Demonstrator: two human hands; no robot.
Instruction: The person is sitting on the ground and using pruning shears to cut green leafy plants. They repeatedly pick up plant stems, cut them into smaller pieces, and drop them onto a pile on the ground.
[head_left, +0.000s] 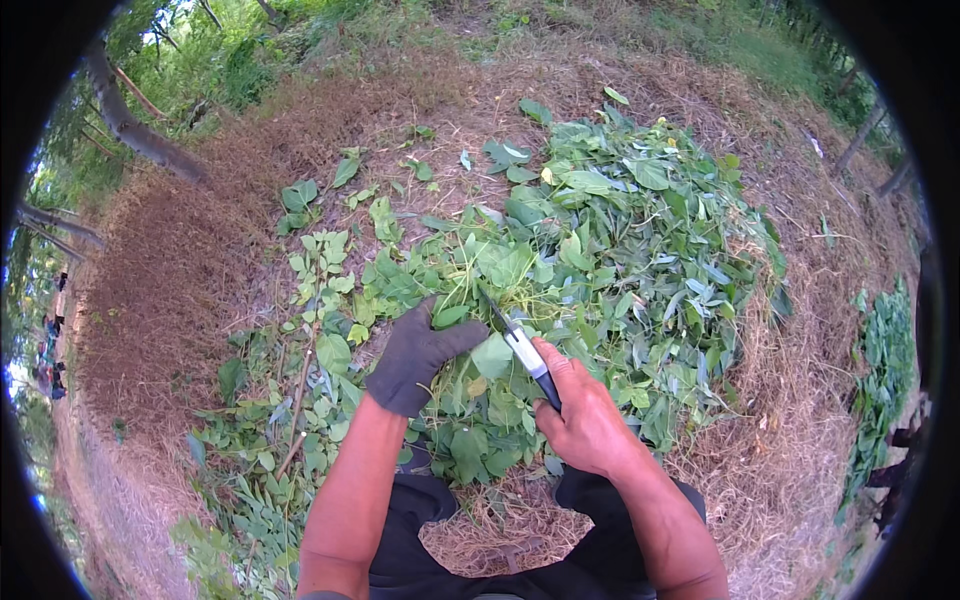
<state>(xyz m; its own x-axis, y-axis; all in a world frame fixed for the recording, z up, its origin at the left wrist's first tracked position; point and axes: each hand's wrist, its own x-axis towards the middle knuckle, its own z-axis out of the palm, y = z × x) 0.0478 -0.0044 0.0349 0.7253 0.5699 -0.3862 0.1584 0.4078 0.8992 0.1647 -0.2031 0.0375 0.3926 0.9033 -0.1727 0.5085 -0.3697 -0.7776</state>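
My left hand (427, 356), in a dark grey work glove, is closed around a bunch of leafy green stems (469, 386). Bare, my right hand (581, 412) grips a cutting tool (529, 352) with a white and dark blue handle. Its narrow dark blade points up and left into the stems just beyond my gloved thumb. Leaves hide part of the blade, so its exact type is unclear. Beneath and beyond both hands spreads a heap of cut green leaves (645, 195).
Cut leafy branches (304, 375) lie at the left, and dry straw (772, 442) covers the ground at right. Brown dried brush (172, 277) and a leaning tree trunk (135, 127) stand farther left. Another leaf pile (885, 375) is at the right rim. Distant people (52, 360) appear at far left.
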